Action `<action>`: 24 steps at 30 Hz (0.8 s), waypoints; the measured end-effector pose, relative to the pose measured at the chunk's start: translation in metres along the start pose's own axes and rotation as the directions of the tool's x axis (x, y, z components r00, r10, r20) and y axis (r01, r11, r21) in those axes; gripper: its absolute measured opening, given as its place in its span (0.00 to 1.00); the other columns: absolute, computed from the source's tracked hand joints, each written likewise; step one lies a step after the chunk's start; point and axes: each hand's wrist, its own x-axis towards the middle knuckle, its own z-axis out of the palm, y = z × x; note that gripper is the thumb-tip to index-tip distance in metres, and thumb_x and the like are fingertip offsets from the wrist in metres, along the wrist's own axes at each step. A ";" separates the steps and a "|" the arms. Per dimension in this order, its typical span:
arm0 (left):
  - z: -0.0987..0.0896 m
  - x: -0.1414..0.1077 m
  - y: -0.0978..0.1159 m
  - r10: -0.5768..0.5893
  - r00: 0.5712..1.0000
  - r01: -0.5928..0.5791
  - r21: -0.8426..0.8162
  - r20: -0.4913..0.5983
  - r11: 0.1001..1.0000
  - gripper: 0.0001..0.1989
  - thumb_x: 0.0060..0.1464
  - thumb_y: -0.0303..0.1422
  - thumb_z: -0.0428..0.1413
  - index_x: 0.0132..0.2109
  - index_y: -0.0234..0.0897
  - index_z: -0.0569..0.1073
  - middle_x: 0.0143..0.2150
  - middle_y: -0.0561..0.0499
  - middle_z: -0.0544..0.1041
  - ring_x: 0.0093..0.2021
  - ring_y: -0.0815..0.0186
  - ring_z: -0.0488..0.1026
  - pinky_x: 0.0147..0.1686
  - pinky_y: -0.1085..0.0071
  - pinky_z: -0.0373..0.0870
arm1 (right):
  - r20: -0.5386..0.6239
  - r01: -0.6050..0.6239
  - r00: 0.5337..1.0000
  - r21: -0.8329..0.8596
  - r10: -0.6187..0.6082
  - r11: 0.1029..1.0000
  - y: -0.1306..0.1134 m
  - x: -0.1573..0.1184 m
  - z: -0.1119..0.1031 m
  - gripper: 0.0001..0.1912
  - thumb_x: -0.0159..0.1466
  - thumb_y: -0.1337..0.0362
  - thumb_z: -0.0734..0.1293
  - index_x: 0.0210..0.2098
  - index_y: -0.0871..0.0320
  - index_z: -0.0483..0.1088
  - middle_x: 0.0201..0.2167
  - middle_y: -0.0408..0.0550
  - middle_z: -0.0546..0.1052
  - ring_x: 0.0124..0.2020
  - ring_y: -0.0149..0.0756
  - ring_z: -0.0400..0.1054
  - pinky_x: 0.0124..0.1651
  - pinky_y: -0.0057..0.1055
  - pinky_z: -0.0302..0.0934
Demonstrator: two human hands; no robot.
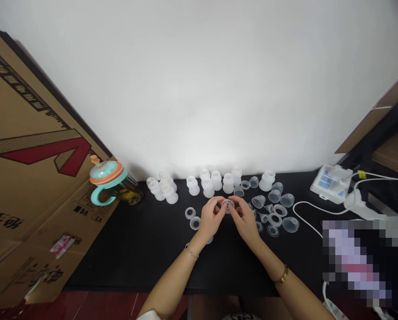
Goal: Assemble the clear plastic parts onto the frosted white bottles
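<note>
Both my left hand [211, 215] and my right hand [244, 218] pinch a translucent bottle collar ring [228, 203] between fingertips and thumbs above the black table. Whether a nipple sits inside the ring is too small to tell. Left of my left hand lie two loose collar rings [193, 218], and another piece is partly hidden under the wrist. Beside my right hand are more collar rings [274, 219], clear nipples [264, 218] and clear dome caps [287, 200]. Behind my hands stand several open white baby bottles [208, 188].
Several bottles with clear tops [168, 191] stand at the left, near a teal-lidded pitcher [109, 178] and a large cardboard box [39, 155]. On the right are a white case [331, 183], a white cable [305, 203] and a blurred-out patch. A white wall rises behind the table [145, 258].
</note>
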 end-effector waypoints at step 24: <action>0.002 -0.002 0.001 -0.080 0.991 0.096 -0.164 0.106 0.982 0.20 0.65 0.48 0.52 0.49 0.35 0.75 0.28 0.53 0.76 0.23 0.69 0.70 0.24 0.75 0.67 | 0.043 -0.032 0.999 0.017 0.031 0.999 -0.002 0.000 0.001 0.18 0.69 0.49 0.63 0.44 0.56 0.72 0.39 0.52 0.79 0.27 0.36 0.72 0.28 0.31 0.65</action>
